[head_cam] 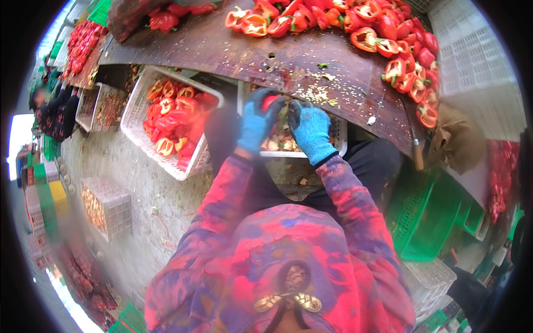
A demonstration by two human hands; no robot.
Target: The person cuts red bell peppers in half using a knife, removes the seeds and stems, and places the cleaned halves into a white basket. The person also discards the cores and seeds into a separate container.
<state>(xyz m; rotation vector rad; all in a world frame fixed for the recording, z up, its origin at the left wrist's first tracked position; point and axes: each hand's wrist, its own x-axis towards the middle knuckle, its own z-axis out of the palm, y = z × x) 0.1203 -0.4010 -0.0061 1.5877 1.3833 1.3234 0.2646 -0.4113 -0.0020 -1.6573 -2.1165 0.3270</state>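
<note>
My left hand (259, 120), in a blue glove with dark palm and fingers, is closed around a piece of red pepper (270, 102). My right hand (308, 128), gloved alike, is just beside it with curled fingers; whether it holds anything is hidden. Both are over a white crate (342, 137) of pale pepper cores and scraps, at the near edge of a wooden table (250, 62). Left of my knee, a white plastic crate (139, 89) holds red pepper halves (179, 118). Many cut red peppers (387, 41) lie along the table's far and right sides.
A knife with a wooden handle (418, 155) lies at the table's right edge. Green crates (420, 212) stand to my right, and a white crate of scraps (112, 208) is on the floor at left. Another person (56, 108) sits at far left beside a pepper-covered table.
</note>
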